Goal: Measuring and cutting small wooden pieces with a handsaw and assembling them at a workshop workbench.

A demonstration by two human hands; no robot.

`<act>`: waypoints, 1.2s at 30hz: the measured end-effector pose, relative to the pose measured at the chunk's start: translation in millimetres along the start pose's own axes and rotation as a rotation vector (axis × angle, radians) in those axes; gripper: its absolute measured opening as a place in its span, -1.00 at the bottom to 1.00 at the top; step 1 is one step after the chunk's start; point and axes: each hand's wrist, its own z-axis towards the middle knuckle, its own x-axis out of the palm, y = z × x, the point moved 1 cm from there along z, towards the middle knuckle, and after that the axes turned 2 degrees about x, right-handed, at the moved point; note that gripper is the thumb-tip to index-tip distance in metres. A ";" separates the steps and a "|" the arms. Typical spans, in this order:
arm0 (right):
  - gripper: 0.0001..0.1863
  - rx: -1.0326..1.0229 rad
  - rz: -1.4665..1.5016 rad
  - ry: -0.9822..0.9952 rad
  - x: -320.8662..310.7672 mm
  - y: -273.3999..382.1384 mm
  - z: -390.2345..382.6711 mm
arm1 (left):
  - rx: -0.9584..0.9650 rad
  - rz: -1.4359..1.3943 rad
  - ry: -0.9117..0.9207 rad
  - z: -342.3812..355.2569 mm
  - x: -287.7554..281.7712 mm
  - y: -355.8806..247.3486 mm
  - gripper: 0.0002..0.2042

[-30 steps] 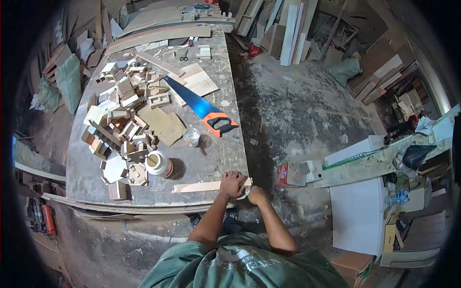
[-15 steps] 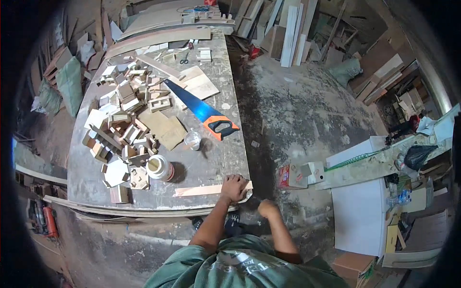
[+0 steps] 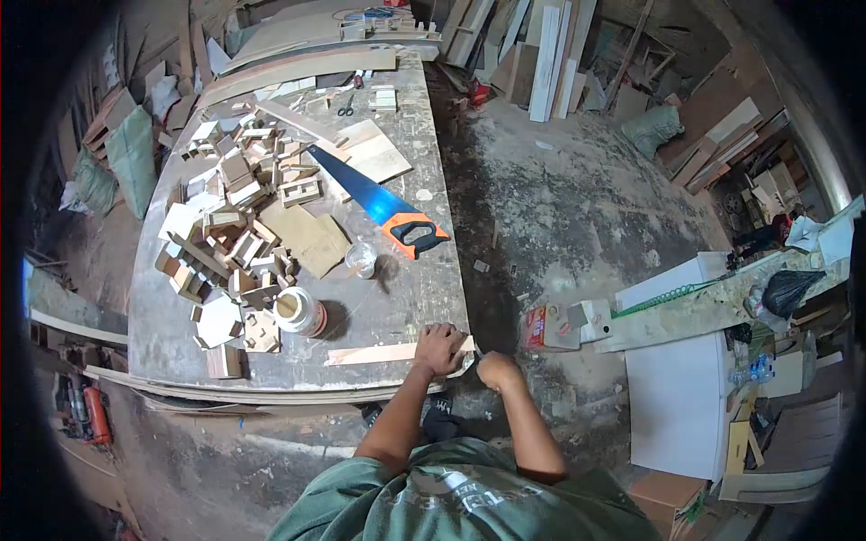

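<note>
At the near right corner of the worktable (image 3: 397, 302), my left hand (image 3: 440, 349) presses down on a thin, pale wooden strip (image 3: 374, 354), its fingers bent over it. The strip's right end reaches the table edge. Just off that edge, my right hand (image 3: 499, 371) is closed in a fist around a thin blade-like tool (image 3: 478, 353), mostly hidden, close to the strip's end. Farther up the table lies a hand saw (image 3: 383, 209) with a blue blade and an orange and black handle.
Left of the strip stand an open white jar (image 3: 311, 320) and a clear cup (image 3: 361, 260). Small wooden assemblies (image 3: 233, 225) pile up on the table's left, beside a flat brown board (image 3: 307, 242). A white-sided bench (image 3: 675, 397) stands to the right, with a box (image 3: 550, 327) nearby.
My right hand has moved up and slightly left, closer to the end of the wooden strip. My left hand stays on the strip, almost unmoved.
</note>
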 end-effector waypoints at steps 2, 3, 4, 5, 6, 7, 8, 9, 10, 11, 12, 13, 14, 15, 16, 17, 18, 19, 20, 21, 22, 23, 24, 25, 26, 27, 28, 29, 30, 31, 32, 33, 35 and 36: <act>-0.66 -0.019 0.008 0.004 7.1 -6.3 4.7 | 0.002 -0.004 0.015 -0.5 -1.0 -3.8 -0.55; -0.66 0.046 0.116 0.072 -0.9 0.7 4.3 | -0.010 0.005 0.017 -3.3 -4.1 -0.3 -0.56; -0.66 0.114 0.222 0.137 -5.6 3.9 5.4 | -0.017 0.010 0.014 -5.0 -3.9 2.8 -0.56; -0.66 0.106 0.220 0.139 -8.1 8.2 4.8 | -0.023 0.013 0.015 -6.9 -3.3 5.1 -0.56; -0.67 0.178 0.274 0.188 -8.6 9.0 1.4 | -0.028 0.013 0.019 -8.7 -1.9 5.0 -0.57; -0.68 0.250 0.327 0.237 -9.1 10.2 -1.4 | -0.033 0.014 0.019 -9.8 -1.4 6.8 -0.57; -0.69 0.205 0.275 0.291 -8.7 17.8 1.4 | -0.029 0.013 0.009 -11.1 -1.7 9.9 -0.57; -0.69 0.213 0.279 0.288 -5.8 13.2 2.8 | -0.012 0.007 0.002 -7.8 -2.4 8.1 -0.58; -0.69 0.253 0.329 0.236 -3.7 8.8 5.2 | 0.015 0.020 -0.022 -5.7 -3.2 5.3 -0.57; -0.69 0.292 0.379 0.185 -1.8 4.5 7.8 | 0.022 0.017 -0.019 -3.8 -2.5 0.2 -0.57; -0.71 0.252 0.302 0.193 -2.0 3.0 8.3 | 0.004 0.013 -0.011 -3.7 -2.0 -0.3 -0.58; -0.71 0.245 0.302 0.195 1.1 4.7 8.2 | -0.013 0.010 -0.003 -4.0 -2.2 0.2 -0.58; -0.71 0.252 0.331 0.159 5.3 7.0 7.2 | -0.016 0.029 -0.008 -4.9 -3.9 2.8 -0.58; -0.71 0.266 0.360 0.124 6.8 12.5 -1.1 | -0.020 0.027 -0.005 -7.6 -5.3 3.9 -0.58; -0.73 0.233 0.332 0.048 -10.7 30.7 -10.4 | -0.019 0.021 -0.020 -9.8 -7.3 6.1 -0.57; -0.73 0.233 0.332 0.054 1.2 21.1 1.0 | -0.018 0.015 -0.034 -12.5 -8.6 6.8 -0.57; -0.73 0.305 0.439 0.122 7.7 -6.8 16.6 | 0.004 0.020 -0.013 -0.9 -4.8 -3.7 -0.57; -0.74 0.343 0.537 0.224 5.1 -0.1 21.4 | -0.004 0.027 -0.011 -3.2 -5.8 -1.0 -0.57; -0.72 0.368 0.404 0.225 5.0 3.7 18.0 | -0.019 0.029 0.001 -5.0 -6.4 1.4 -0.57; -0.72 0.368 0.404 0.226 10.1 3.2 17.2 | -0.028 0.026 0.012 -5.2 -5.8 0.7 -0.57; -0.72 0.208 0.304 0.225 18.1 -2.4 16.9 | -0.021 0.023 0.012 -2.2 -5.1 -1.4 -0.57; -0.72 0.050 0.201 0.222 23.4 -8.1 19.9 | -0.010 0.020 0.016 1.0 -4.7 -2.9 -0.57; -0.73 -0.060 -0.038 0.269 18.7 0.7 26.0 | -0.014 0.023 0.021 -2.1 -4.5 0.8 -0.57; -0.73 -0.066 -0.039 0.272 16.4 4.7 23.4 | -0.020 0.026 0.021 -4.6 -3.5 3.1 -0.57; -0.74 0.089 0.204 0.175 14.5 6.1 17.3 | -0.020 0.033 0.010 -6.8 -2.5 4.8 -0.58; -0.74 0.246 0.444 0.073 7.6 11.1 9.6 | -0.016 0.040 -0.003 -6.7 -3.6 6.0 -0.59; -0.73 0.285 0.446 0.159 6.6 16.9 5.5 | -0.021 0.043 -0.005 -8.8 -4.8 7.0 -0.59; -0.74 0.204 0.304 0.192 17.1 17.8 7.9 | -0.029 0.035 0.005 -12.2 -6.0 7.8 -0.59; -0.74 0.223 0.346 0.111 30.8 -0.6 14.3 | -0.001 0.011 0.017 -1.5 -3.9 -4.7 -0.60; -0.75 0.222 0.383 0.050 38.9 -1.1 16.2 | 0.004 0.007 0.020 -0.7 -2.3 -5.6 -0.60; -0.75 0.229 0.385 0.048 40.1 -10.8 18.6 | 0.019 0.001 -0.008 1.9 -1.0 -5.7 -0.60; -0.75 0.257 0.400 0.150 30.3 -4.5 18.0 | 0.012 0.006 -0.036 -4.6 -2.0 0.5 -0.60; -0.74 0.284 0.413 0.247 18.2 8.1 10.4 | -0.010 -0.007 -0.041 -10.1 -5.8 6.2 -0.60; -0.74 0.294 0.450 0.247 16.4 14.6 4.3 | -0.034 -0.011 -0.019 -12.4 -9.0 8.3 -0.60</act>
